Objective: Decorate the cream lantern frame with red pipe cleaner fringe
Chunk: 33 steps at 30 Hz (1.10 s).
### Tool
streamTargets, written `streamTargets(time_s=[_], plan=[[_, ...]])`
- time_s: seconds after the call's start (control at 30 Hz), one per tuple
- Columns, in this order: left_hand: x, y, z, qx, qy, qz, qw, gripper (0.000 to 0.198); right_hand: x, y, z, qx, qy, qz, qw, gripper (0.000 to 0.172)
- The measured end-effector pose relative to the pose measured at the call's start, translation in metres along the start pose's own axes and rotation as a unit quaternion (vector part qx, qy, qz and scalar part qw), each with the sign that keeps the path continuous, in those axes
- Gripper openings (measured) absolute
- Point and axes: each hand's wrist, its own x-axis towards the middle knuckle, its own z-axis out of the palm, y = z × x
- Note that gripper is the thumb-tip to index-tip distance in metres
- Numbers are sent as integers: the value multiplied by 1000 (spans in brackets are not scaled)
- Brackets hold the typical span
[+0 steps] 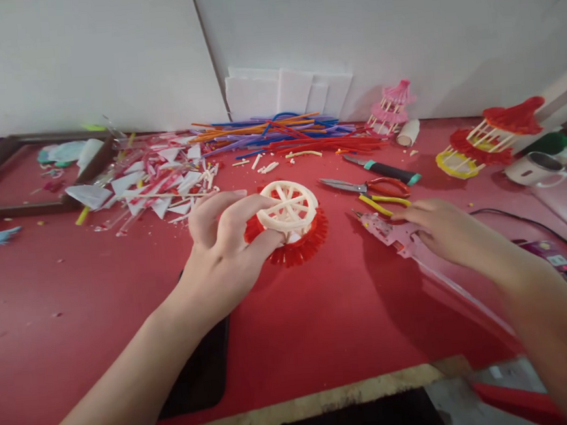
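My left hand (224, 240) pinches a cream-coloured wheel-shaped piece (287, 205) with crossing spokes, thumb and fingers closed on its left rim. Beneath the wheel lies a red fringed ring (299, 252) on the red table. To the right, my right hand (445, 232) is closed around a pink hot glue gun (393, 235). Its nozzle points left, toward the wheel, with a gap between them. Just beyond the glue gun lie pliers with yellow handles (383, 203) and scissors with red handles (389, 186).
Coloured sticks (277, 134) lie along the wall. White and pink scraps (162, 173) are heaped at left. A dark-handled cutting tool (391, 171), a pink tiered model (388, 109), a red-and-yellow tiered model (491, 137) and a mug (530, 173) stand or lie at right. A black flat device (202, 369) rests near the front edge.
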Motion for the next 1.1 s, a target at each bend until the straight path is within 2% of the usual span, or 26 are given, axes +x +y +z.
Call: streamTargets(time_s=[0.1, 0.17, 0.23, 0.27, 0.37, 0.43, 0.53, 0.6, 0.63, 0.7, 0.77, 0.83, 1.0, 1.1], plan=[[-1, 2, 0, -22, 2, -25, 999, 14, -1, -23, -11, -6, 42, 21, 999, 57], [-2, 5, -1, -46, -3, -55, 997, 12, -2, -59, -9, -5, 57, 55, 997, 45], [-5, 6, -1, -72, -24, -76, 994, 11, -7, -101, 6, 9, 50, 69, 996, 40], [-6, 6, -1, -83, -37, -86, 992, 9, -11, -121, 16, 16, 27, 59, 998, 46], [-10, 4, -1, -105, -54, -96, 988, 7, -20, -160, 48, 20, -17, 39, 999, 87], [-12, 4, 1, -113, -48, -95, 988, 8, -16, -166, 62, 26, -26, 46, 998, 96], [-12, 3, 3, -128, -42, -92, 987, 9, 10, -157, 70, 63, -43, 62, 995, 98], [-12, 3, 4, -140, -41, -91, 985, 9, 31, -149, 71, 119, -34, 76, 989, 90], [-13, 3, 4, -146, -39, -91, 984, 10, 41, -145, 71, 163, -15, 81, 983, 81], [-14, 3, 5, -153, -28, -96, 983, 10, 53, -138, 72, 304, 51, 97, 946, 59], [-17, 3, 6, -160, -21, -103, 982, 12, 56, -130, 72, 444, 119, 123, 880, 45], [-20, 3, 7, -171, -23, -110, 979, 13, 54, -123, 72, 531, 154, 149, 820, 37], [-26, 4, 10, -194, -33, -138, 971, 15, 56, -120, 65, 639, 143, 159, 739, 33], [-28, 4, 11, -199, -37, -149, 968, 18, 60, -128, 60, 681, 100, 176, 704, 35]])
